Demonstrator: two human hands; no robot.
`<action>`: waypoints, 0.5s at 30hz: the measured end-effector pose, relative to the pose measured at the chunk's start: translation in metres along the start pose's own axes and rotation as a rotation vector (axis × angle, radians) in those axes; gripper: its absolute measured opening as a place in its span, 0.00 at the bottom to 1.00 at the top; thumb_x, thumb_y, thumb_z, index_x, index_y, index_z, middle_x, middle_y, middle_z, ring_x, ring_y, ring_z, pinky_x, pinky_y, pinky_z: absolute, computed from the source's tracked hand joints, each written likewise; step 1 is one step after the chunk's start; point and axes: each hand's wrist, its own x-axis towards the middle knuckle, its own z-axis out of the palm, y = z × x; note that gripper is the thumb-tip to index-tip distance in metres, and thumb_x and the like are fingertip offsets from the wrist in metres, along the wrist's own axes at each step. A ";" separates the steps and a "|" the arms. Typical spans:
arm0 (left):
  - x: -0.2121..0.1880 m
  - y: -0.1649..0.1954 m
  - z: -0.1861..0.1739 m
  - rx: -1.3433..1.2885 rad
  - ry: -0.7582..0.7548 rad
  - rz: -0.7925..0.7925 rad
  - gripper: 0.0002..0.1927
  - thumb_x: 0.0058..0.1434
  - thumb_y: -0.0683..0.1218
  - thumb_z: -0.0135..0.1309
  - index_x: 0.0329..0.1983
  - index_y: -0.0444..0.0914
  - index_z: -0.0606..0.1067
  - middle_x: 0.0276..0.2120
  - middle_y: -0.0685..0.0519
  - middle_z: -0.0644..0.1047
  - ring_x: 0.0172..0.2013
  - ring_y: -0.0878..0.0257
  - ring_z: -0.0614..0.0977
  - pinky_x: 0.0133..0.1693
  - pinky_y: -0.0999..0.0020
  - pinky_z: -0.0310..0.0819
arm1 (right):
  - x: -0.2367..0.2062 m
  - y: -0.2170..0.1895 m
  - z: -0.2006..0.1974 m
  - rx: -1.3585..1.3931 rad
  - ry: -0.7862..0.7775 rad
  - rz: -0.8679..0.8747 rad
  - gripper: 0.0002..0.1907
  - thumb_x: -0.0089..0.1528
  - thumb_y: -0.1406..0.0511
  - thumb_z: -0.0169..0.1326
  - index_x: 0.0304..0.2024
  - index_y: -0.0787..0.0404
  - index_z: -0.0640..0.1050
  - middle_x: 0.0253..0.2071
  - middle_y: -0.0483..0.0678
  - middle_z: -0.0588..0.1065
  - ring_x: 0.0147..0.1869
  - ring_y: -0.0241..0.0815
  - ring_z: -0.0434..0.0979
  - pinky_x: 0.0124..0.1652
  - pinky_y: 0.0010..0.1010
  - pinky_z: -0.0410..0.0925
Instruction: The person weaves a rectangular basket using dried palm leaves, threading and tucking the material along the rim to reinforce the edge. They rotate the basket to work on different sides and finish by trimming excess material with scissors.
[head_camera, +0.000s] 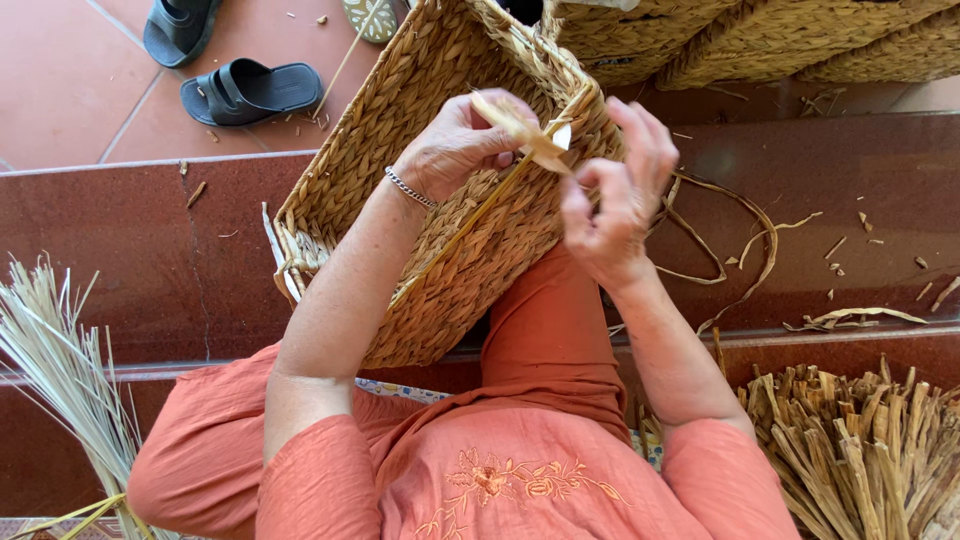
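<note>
Left hand: the left hand (455, 140) rests on the near rim of the woven basket (400, 180), thumb and fingers pinched shut on the dry fibre strand (520, 128). A thin chain bracelet (410, 187) sits at the wrist.
Right hand: the right hand (615, 190) is just beside that same corner of the basket, fingertips closed on the strand's other part, the rest of the fingers spread loose.
Why held so: both hands meet at the basket's corner, which looks like a way to keep the strand taut against the rim; a judgement only.
Strand: pale tan, flat and papery, folded to a point between the two grips. A thin yellowish stalk (470, 225) runs from it down across the basket's side.
Basket: rectangular, thick twisted braid in straw colour, tilted on the person's lap against an orange-clad knee (545, 330), open mouth facing away.
Right of the basket: loose curled strands (735, 235) and scraps on the dark red step (860, 170); nearer, a bundle of coarse brown fibre (860, 450).
Left of the basket: a sheaf of pale thin reeds (55, 350).
Beyond the basket: more woven baskets (760, 35) — and black sandals (250, 90) on the tiled floor.
</note>
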 end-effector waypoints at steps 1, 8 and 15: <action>0.000 0.000 0.000 0.015 0.007 0.001 0.15 0.62 0.46 0.67 0.50 0.38 0.79 0.36 0.56 0.81 0.31 0.73 0.78 0.34 0.77 0.77 | -0.007 0.002 -0.008 0.016 0.015 0.030 0.08 0.58 0.74 0.58 0.29 0.63 0.71 0.68 0.58 0.66 0.77 0.55 0.59 0.76 0.49 0.54; 0.001 0.008 0.014 0.172 0.014 0.001 0.11 0.67 0.45 0.63 0.49 0.36 0.81 0.34 0.59 0.79 0.29 0.76 0.74 0.31 0.81 0.71 | -0.075 0.024 -0.069 0.071 -0.063 0.156 0.09 0.59 0.78 0.55 0.33 0.64 0.69 0.38 0.53 0.76 0.38 0.43 0.79 0.37 0.31 0.72; 0.000 0.016 0.020 0.254 0.018 -0.025 0.08 0.65 0.44 0.60 0.45 0.39 0.75 0.31 0.59 0.75 0.26 0.76 0.72 0.27 0.82 0.68 | -0.128 0.035 -0.066 0.087 -0.029 0.317 0.08 0.60 0.77 0.54 0.34 0.64 0.69 0.37 0.52 0.75 0.39 0.43 0.78 0.41 0.31 0.73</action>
